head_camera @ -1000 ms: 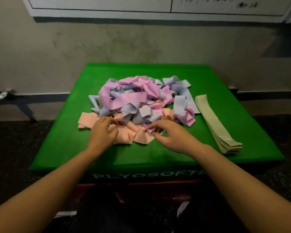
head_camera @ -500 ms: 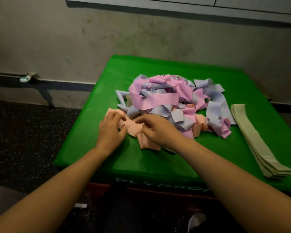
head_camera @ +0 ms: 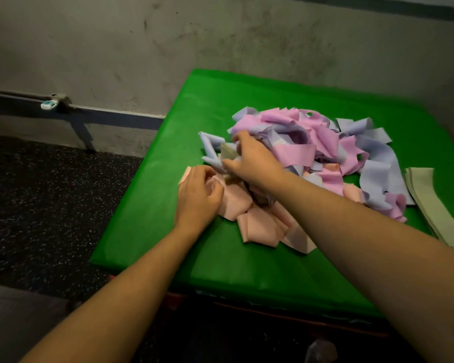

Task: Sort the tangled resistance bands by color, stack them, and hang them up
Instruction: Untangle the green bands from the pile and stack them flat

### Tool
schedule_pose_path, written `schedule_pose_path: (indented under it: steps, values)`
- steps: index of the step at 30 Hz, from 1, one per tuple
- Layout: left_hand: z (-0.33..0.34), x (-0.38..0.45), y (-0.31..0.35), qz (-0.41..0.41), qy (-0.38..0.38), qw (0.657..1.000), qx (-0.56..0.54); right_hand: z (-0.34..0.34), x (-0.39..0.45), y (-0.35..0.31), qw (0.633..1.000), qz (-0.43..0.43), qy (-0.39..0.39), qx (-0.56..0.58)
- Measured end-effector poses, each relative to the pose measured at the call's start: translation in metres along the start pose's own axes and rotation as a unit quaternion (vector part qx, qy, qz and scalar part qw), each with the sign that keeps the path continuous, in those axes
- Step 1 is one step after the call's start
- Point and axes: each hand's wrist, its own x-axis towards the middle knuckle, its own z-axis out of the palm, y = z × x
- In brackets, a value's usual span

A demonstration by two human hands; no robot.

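A grey, stained wall (head_camera: pixel 168 48) fills the top of the view, with a dark speckled floor (head_camera: pixel 37 205) at the left. A pipe (head_camera: pixel 102 111) runs low along the wall and carries a small white and teal fitting (head_camera: pixel 47 105).

A bright green pad (head_camera: pixel 168 218) sits against the wall and takes up the middle and right. Pale lettering runs along its front edge, too dark and cut off to read.

On the pad lies a tangled pile (head_camera: pixel 325 153) of flat elastic bands in 3 colours. Pink bands (head_camera: pixel 296 153) and lavender bands (head_camera: pixel 378 171) loop and twist through each other at the top and right of the heap. Peach bands (head_camera: pixel 260 226) lie crumpled and folded at its near left edge. Just beside the pile on the right, a neat stack (head_camera: pixel 427 205) of pale olive bands lies flat, running off the right edge.

2 bare forearms reach in from the bottom. The right hand (head_camera: pixel 249 163) reaches across to the left side of the pile, fingers curled into the lavender and pink loops, with a pale olive band (head_camera: pixel 228 151) showing under its fingers; I cannot tell exactly which band it grips. The left hand (head_camera: pixel 197 195) rests on the peach bands, fingers curled and pinching a fold of one.
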Motion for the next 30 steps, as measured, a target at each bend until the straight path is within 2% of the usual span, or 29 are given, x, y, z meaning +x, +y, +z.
schedule_pose_path:
  steps: [4, 7, 11, 15, 18, 20, 23, 28, 30]
  values:
    - [0.002, -0.001, 0.001, 0.016, -0.002, 1.000, 0.004, 0.006, 0.005, 0.020, 0.999, 0.044, -0.012, 0.006]
    - [0.004, -0.004, -0.001, 0.033, 0.004, 0.999, 0.008, 0.011, -0.003, 0.016, 0.996, 0.056, -0.011, 0.068]
    - [0.004, -0.007, 0.003, 0.047, 0.008, 0.999, 0.007, 0.009, -0.033, 0.006, 0.996, -0.029, 0.017, 0.080]
    - [0.000, -0.008, 0.008, 0.038, -0.017, 0.999, 0.008, -0.010, -0.064, -0.007, 0.986, -0.115, 0.086, 0.090]
    - [-0.003, -0.011, 0.014, 0.089, -0.040, 0.994, 0.050, -0.024, -0.088, -0.011, 0.972, -0.138, 0.138, 0.133]
    - [-0.003, -0.012, 0.016, 0.151, -0.040, 0.984, 0.090, -0.033, -0.102, -0.012, 0.964, -0.097, 0.151, 0.197]
    - [-0.003, -0.013, 0.013, 0.212, -0.071, 0.970, 0.091, -0.046, -0.116, -0.008, 0.936, -0.012, 0.162, 0.312]
    - [-0.002, -0.016, 0.011, 0.280, -0.120, 0.942, 0.140, -0.067, -0.125, 0.015, 0.902, 0.111, 0.233, 0.345]
    - [-0.003, -0.018, 0.012, 0.291, -0.118, 0.938, 0.148, -0.076, -0.126, 0.026, 0.874, 0.164, 0.255, 0.380]
